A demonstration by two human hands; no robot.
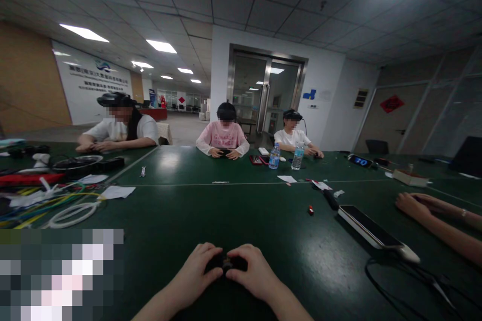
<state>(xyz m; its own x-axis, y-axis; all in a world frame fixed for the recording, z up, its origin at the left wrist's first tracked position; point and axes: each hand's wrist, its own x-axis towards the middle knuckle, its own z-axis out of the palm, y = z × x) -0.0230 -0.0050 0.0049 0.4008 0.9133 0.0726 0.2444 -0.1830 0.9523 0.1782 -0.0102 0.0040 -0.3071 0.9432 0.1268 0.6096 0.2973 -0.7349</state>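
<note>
Both my hands rest low on the dark green table [181, 215], close together near its front edge. My left hand [196, 271] curls its fingers and thumb round the left side of a small dark object [227, 264]. From the other side, my right hand [256, 272] grips it in the same way, thumb toward me. A small brownish or brass-coloured bit shows in the middle, between the fingertips. The rest of the object lies hidden in the hands and in shadow, so its kind cannot be made out.
Cables [75, 213] and papers crowd the left side. A phone-like device [371, 225] with a black cord lies at right, beside another person's hands [414, 204]. A small red item [310, 209] sits ahead. Water bottles [274, 157] stand farther back, before three seated people.
</note>
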